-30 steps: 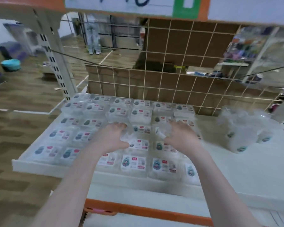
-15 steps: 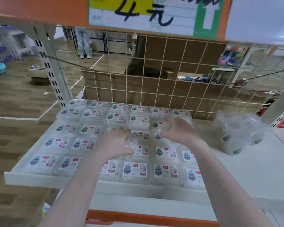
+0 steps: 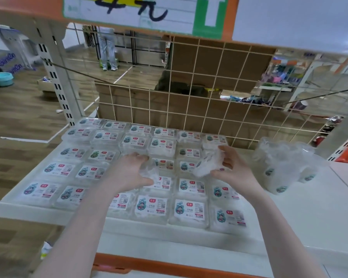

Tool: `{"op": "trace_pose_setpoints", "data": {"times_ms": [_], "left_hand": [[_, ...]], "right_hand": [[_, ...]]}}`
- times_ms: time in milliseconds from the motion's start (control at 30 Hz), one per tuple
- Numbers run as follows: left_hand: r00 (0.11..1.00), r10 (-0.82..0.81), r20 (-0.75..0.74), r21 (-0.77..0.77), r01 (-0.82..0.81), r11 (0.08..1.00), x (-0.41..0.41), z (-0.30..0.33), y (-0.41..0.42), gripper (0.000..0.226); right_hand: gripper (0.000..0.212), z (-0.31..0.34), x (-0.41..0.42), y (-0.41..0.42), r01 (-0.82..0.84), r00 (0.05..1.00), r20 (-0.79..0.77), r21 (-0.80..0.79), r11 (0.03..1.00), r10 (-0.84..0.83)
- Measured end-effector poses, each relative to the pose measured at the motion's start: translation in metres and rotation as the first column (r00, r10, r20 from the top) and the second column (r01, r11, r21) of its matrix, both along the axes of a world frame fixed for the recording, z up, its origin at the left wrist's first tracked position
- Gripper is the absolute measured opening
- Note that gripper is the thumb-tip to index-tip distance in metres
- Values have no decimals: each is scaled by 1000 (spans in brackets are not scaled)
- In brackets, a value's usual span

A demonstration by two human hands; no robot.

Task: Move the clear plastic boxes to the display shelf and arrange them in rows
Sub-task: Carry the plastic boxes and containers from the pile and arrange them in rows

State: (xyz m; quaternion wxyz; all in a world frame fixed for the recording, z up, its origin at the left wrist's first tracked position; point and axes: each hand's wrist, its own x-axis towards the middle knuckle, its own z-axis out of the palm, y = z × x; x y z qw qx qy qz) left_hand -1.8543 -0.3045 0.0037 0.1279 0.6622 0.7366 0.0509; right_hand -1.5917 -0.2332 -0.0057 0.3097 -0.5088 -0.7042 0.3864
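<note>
Both bare forearms extend forward, roughly parallel. Left hand (image 3: 130, 172) is palm down, fingers curled, thumb spread toward centre. Right hand (image 3: 232, 170) is turned on edge, fingers and thumb curled round a clear plastic box (image 3: 209, 163).

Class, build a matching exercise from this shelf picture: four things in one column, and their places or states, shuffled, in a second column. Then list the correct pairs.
Things
1. right hand
2. left hand
3. plastic bag of boxes
4. price sign

Places or states
A. overhead, on the orange rail
B. stands on the shelf, right of the rows
C. holds a tilted clear plastic box above the rows
D. palm down on crumpled clear plastic among the boxes

Pairs: 1-C, 2-D, 3-B, 4-A
</note>
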Motion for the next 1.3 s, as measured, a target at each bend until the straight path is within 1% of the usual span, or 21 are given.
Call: {"op": "trace_pose_setpoints", "data": {"times_ms": [100,200,300,500,667,800,1133,1300], "left_hand": [[1000,24,11,-1,-24,1000,2,0,-2,76],[1000,29,-8,-3,-29,1000,5,0,-4,76],[999,23,-22,-12,-24,1000,6,-1,-4,76],[1000,26,14,-2,-26,1000,7,-3,-6,76],[999,5,-35,7,-5,1000,7,-6,-7,77],[998,-2,-64,5,3,1000,12,-8,-9,76],[997,11,-71,17,-9,1000,19,-4,-13,72],[997,16,-74,14,-15,1000,21,-3,-13,73]], "right_hand": [[71,-8,17,-1,3,996,87,-23,1000,-1],[76,-12,24,0,-18,976,215,-48,999,28],[76,-12,23,1,-62,933,353,-25,998,67],[70,2,16,2,-139,841,532,44,989,95],[62,12,0,8,-198,811,577,107,974,102],[65,9,-15,21,-206,799,594,125,971,93],[57,-4,-46,45,-190,843,534,168,967,73],[56,-11,-48,51,-164,860,509,230,959,25]]}}
